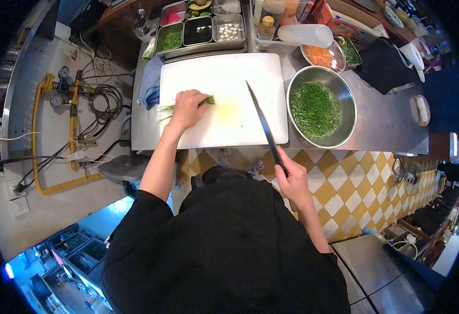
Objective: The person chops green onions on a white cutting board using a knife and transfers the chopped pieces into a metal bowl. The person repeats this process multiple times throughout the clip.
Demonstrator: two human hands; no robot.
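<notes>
On the left part of a white cutting board (pixel 224 73), my left hand (pixel 188 109) is closed over a small bunch of chives (pixel 209 100). Their cut ends stick out to the right of my fingers, and thin stalks trail out on the left. My right hand (pixel 292 178) grips the handle of a long kitchen knife (pixel 261 116) at the board's near right corner. The blade slants up and left over the board, apart from the chives. Just right of the board stands a steel bowl (pixel 351 104) with chopped greens (pixel 316 107) in it.
Behind the board sits a steel tray of ingredient containers (pixel 200 49). A bowl of orange shreds (pixel 321 56), a clear plastic bottle (pixel 306 35) and a black cloth-like item (pixel 384 63) lie at the back right. A blue cloth (pixel 151 86) touches the board's left side. Yellow gas pipes (pixel 37 131) run at left.
</notes>
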